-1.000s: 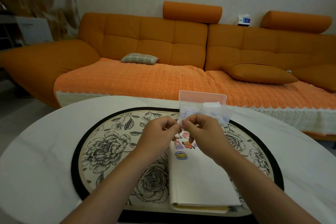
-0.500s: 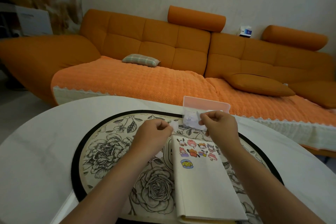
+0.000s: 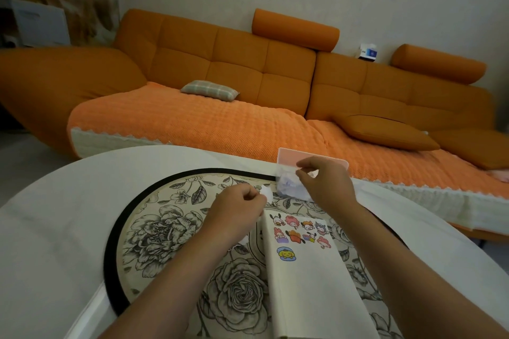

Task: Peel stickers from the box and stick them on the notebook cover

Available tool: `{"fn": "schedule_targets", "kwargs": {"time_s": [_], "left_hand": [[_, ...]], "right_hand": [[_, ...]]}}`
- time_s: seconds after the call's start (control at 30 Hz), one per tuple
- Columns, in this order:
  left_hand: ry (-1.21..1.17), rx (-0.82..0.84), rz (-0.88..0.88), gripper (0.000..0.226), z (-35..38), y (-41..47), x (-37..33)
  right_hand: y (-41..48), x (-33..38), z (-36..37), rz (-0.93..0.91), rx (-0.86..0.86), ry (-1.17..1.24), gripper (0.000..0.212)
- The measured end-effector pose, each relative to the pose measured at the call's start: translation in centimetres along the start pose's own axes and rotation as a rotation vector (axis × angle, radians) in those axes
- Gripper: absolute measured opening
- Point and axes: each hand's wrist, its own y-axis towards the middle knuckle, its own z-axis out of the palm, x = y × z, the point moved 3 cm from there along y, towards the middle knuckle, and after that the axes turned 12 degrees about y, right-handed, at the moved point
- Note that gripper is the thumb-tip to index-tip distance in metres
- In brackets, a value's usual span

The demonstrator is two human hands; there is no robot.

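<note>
My left hand (image 3: 237,210) pinches a white sticker (image 3: 267,194) at 11 o'clock from the notebook (image 3: 311,278); it is surely paper-light and floppy, best held by its edge. My right hand (image 3: 326,184) is pinched over the box (image 3: 286,158) at 12 o'clock; whether it holds anything, I cannot tell.

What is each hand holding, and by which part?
The left hand pinches a white scrap by one edge; the right hand, over the box: cannot tell.
</note>
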Motion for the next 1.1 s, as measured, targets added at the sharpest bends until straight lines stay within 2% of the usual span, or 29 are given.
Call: {"fn": "schedule_targets", "kwargs": {"time_s": [0.13,0.2,0.3,0.53,0.63,0.7,0.77,0.83,0.9,0.93,1.0,1.1], "left_hand": [[-0.043,0.045,-0.033,0.025,0.3,-0.5,-0.4],[-0.057,0.071,-0.042,0.026,0.5,-0.9,-0.7],[-0.057,0.113,-0.051,0.027,0.9,-1.7,-1.2],[-0.132,0.221,-0.085,0.027,1.8,-2.7,-1.6],[-0.209,0.29,-0.132,0.026,1.9,-2.8,-1.7],[-0.323,0.387,-0.167,0.034,2.1,-2.9,-1.8],[-0.44,0.457,-0.18,0.053,2.3,-3.0,-2.1],[-0.532,0.413,-0.181,0.064,2.2,-2.8,-2.3],[-0.501,0.29,-0.151,0.055,2.0,-2.6,-2.4],[-0.425,0.22,-0.12,0.044,2.0,-2.6,-2.4],[-0.289,0.127,-0.056,0.025,2.0,-2.6,-2.3],[-0.246,0.092,0.006,0.015,2.1,-2.8,-2.4]], "right_hand": [[-4.5,2.2,-0.6,-0.11,0.058,0.11,0.016],[-6.7,3.0,-1.0,-0.176,0.109,0.134,0.019],[-9.2,3.4,-1.1,-0.318,0.151,0.026,0.027],[-10.4,3.4,-1.0,-0.541,0.006,-0.114,0.011],[-10.4,3.2,-1.2,-0.547,-0.069,-0.094,0.006],[-10.2,2.8,-1.3,-0.48,-0.071,-0.054,0.007],[-10.1,2.5,-1.4,-0.384,-0.051,-0.01,0.006],[-9.9,2.3,-1.5,-0.166,-0.002,0.262,0.004],[-9.7,2.2,-1.6,0.147,0.08,0.694,0.007],[-9.6,2.0,-1.5,0.274,0.12,0.837,0.009],[-9.7,1.6,-1.2,0.443,0.19,0.989,0.014],[-9.8,1.0,-0.7,0.566,0.256,1.124,0.016]]}}
